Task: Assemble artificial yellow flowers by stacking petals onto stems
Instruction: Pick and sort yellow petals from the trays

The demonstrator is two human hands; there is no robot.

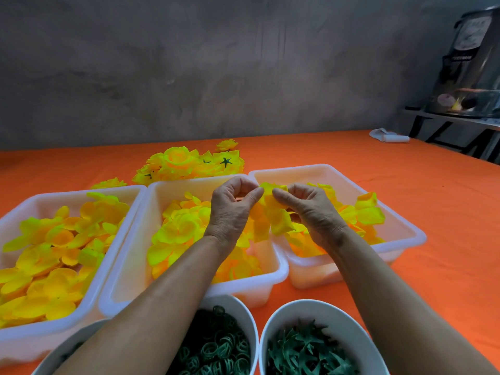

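While white bins (pixel 270 286) sit beneath them, our left hand (pixel 231 209) and right hand (pixel 311 209) both pinch a yellow petal piece (pixel 273 205) between them.

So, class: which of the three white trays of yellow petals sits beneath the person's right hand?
The rightmost tray; the right hand hovers over it, while the other two lie further left.

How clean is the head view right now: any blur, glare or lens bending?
Head view: the hands, left and right, and the yellow petals they pinch look slightly soft; tub edges curve from wide-angle distortion; the metal urn at far right is dim and blurred; no harsh glare.
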